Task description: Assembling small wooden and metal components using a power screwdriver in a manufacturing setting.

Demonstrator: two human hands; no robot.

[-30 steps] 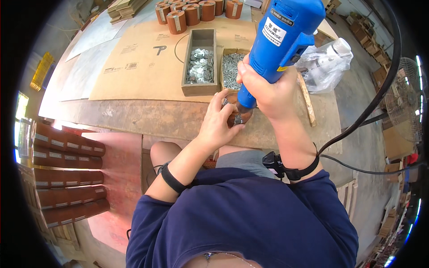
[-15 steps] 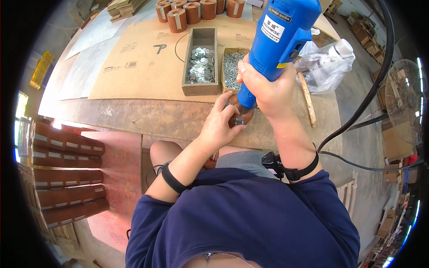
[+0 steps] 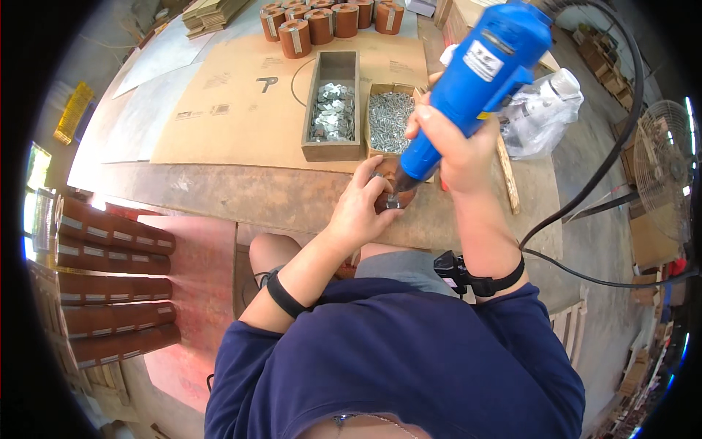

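Observation:
My right hand [image 3: 461, 150] is wrapped round a blue power screwdriver [image 3: 475, 88], tilted with its dark nose pointing down and left. The nose is close to a small metal clip [image 3: 393, 200] on a brown cylinder [image 3: 408, 196] at the table's near edge; I cannot tell whether they touch. My left hand [image 3: 358, 208] grips this cylinder from the left, fingers curled over it and hiding much of it. Just beyond stand a wooden box [image 3: 331, 152] of flat metal clips [image 3: 333, 117] and a cardboard box [image 3: 369, 139] of small screws [image 3: 393, 121].
Several brown cylinders [image 3: 296, 40] stand at the table's back. A wooden stick [image 3: 507, 175] and a plastic-wrapped bottle [image 3: 545, 110] lie to the right. A black cable [image 3: 596, 179] loops down the right side. Stacked brown cylinders [image 3: 113, 256] sit at lower left.
The screwdriver has swung to the right and leans more, its nose drawn back from the clip. My left hand keeps its hold on the brown cylinder.

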